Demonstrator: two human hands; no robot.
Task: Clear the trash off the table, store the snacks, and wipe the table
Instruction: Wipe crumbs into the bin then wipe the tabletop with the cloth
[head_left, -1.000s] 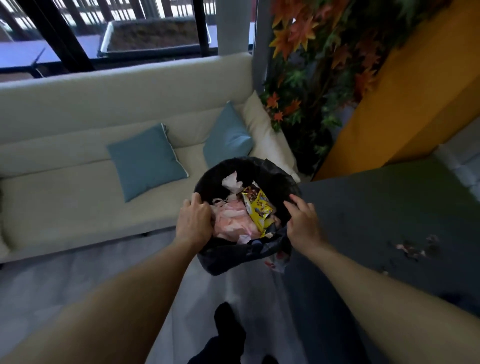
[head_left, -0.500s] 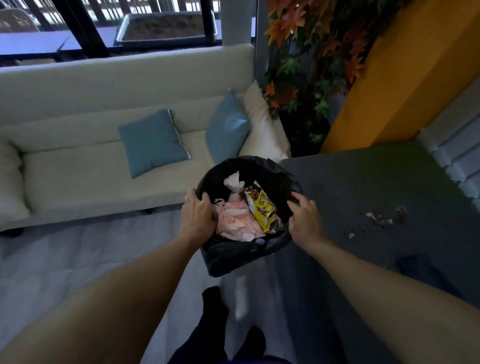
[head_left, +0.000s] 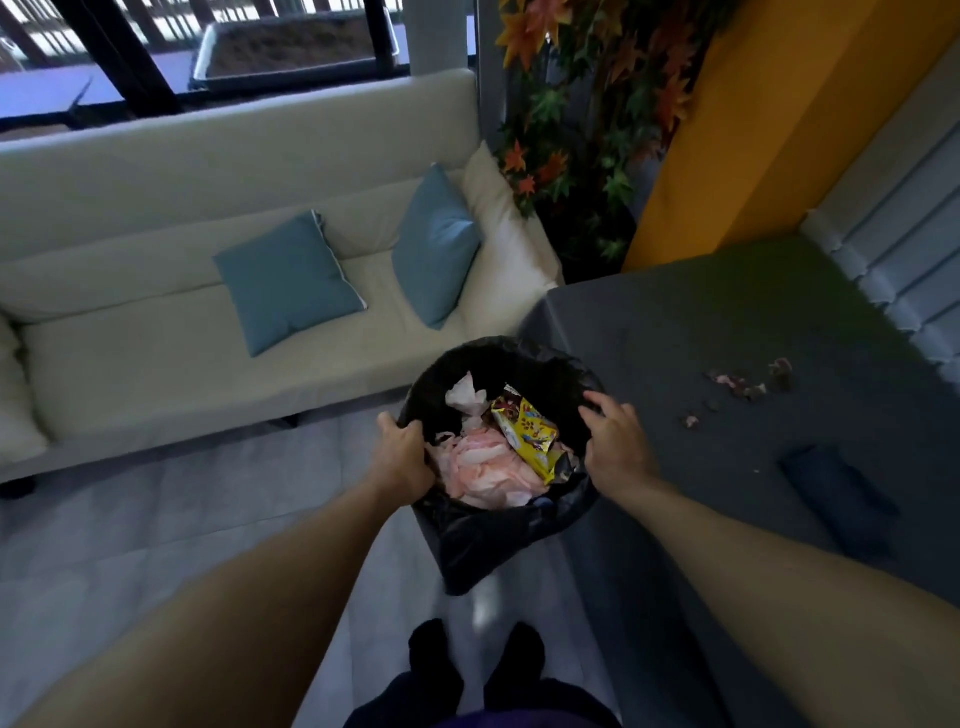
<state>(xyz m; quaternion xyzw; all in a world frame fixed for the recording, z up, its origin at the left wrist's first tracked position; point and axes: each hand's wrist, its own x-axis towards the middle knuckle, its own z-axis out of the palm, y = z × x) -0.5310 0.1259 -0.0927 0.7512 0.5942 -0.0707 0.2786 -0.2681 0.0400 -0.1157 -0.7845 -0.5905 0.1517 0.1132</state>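
Trash bin (head_left: 478, 540): round, lined with a glossy, crinkled black plastic bag. It sits between the two hands at the near-left edge of the dark grey matte table (head_left: 701, 322), over pale grey floor tiles (head_left: 156, 519). Contents: a crumpled yellow foil snack wrapper (head_left: 530, 436), thin pink crumpled plastic (head_left: 478, 467) and a twisted white tissue (head_left: 465, 397).

On the table, right of the bin: a scatter of small pinkish-brown crumbs (head_left: 748, 382). Near-right of them lies a dark blue folded cloth (head_left: 836, 493), its outline hard to separate from the tabletop. The bin's base is blurred, so contact with the floor cannot be told. The wrapper print is not legible.

Left hand (head_left: 402, 457): grips the near-left rim, fingers curled over the edge into the bag, forearm extended. Right hand (head_left: 618, 447): holds the right rim, fingers spread and bent down over it, tips lost against the black liner.

Far left: a cream upholstered sofa (head_left: 156, 374) with two teal square cushions (head_left: 288, 280). Feet in black socks (head_left: 431, 654) show at the near edge, cut off.
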